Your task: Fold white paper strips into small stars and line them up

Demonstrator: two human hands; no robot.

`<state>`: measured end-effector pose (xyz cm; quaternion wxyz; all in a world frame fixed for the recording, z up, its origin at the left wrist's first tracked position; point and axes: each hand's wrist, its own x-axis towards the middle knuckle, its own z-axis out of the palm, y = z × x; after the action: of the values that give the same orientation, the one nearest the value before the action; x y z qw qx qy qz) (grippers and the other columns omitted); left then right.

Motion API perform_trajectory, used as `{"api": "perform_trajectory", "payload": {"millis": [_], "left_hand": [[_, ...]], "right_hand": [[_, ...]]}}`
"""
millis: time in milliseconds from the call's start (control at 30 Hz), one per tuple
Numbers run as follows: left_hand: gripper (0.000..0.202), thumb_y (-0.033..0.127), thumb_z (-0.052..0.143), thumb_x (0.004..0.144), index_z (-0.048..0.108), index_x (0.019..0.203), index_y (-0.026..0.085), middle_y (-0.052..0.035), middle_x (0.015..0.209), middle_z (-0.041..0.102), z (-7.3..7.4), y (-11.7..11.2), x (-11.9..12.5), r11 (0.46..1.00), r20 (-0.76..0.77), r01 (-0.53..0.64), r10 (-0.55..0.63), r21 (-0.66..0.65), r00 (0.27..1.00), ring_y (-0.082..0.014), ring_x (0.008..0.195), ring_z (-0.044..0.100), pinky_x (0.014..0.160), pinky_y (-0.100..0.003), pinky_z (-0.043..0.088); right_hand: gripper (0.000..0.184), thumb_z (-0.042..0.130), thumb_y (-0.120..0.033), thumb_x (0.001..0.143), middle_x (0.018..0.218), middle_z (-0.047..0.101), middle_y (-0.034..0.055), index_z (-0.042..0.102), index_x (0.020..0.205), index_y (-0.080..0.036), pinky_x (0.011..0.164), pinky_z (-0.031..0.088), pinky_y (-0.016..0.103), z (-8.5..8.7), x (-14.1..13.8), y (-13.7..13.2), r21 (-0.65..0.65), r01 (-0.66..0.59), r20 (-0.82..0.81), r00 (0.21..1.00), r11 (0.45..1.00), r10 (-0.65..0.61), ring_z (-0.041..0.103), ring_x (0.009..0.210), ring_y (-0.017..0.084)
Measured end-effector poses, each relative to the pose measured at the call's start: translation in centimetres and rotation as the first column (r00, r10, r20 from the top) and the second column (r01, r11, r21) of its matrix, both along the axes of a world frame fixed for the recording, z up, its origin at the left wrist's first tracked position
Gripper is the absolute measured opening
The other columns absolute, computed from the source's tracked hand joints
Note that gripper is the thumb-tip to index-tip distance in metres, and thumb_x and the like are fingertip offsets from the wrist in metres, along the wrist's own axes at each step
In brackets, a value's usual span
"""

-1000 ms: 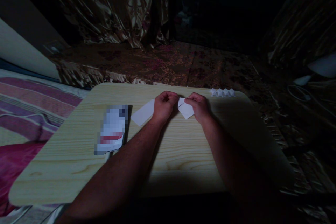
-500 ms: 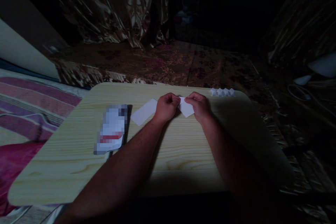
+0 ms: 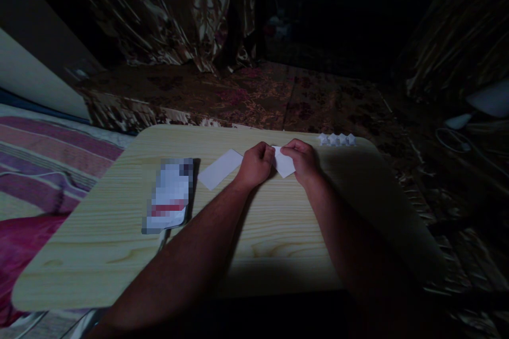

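A small white piece of folded paper (image 3: 283, 163) is held between my two hands above the far middle of the table. My left hand (image 3: 256, 164) pinches its left edge, the thumb lying near the upper left corner. On the paper's other side my right hand (image 3: 302, 158) grips it, with the thumb on top and the fingers hidden behind. A lower corner of the paper points toward me. Just left of my left hand lies a flat white paper rectangle (image 3: 219, 169), set at a slant on the wood.
Several small white folded-paper stars (image 3: 337, 139) stand in a row at the table's far right edge. A blurred-out phone-like object (image 3: 169, 196) with a cable lies at left on the wooden table (image 3: 274, 243). Beyond are a striped bed cover (image 3: 51, 159) and patterned curtains (image 3: 191, 10).
My left hand has shifted slightly right, closer to my right hand, and its fingers have closed more over the folded paper's left edge. More of the flat rectangle shows.
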<state>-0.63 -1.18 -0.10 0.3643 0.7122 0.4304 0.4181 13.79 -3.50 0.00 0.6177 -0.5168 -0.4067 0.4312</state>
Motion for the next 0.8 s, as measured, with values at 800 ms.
{"api": "perform_trajectory", "payload": {"millis": [800], "left_hand": [[0.043, 0.050, 0.041, 0.091, 0.054, 0.066, 0.017, -0.0009, 0.058, 0.053, 0.74, -0.40, 0.09, 1.000, -0.101, 0.009, -0.008, 0.011, 0.995, -0.0128, 0.055, 0.043, 0.052, -0.026, 0.029]], "right_hand": [[0.017, 0.070, -0.027, 0.061, 0.050, 0.054, -0.0058, 0.055, 0.060, -0.019, 0.045, 0.034, 0.024, 0.07, 0.26, 0.15, 0.011, 0.022, -0.067, 0.998, 1.000, -0.021, 0.049, 0.048, 0.011]]}}
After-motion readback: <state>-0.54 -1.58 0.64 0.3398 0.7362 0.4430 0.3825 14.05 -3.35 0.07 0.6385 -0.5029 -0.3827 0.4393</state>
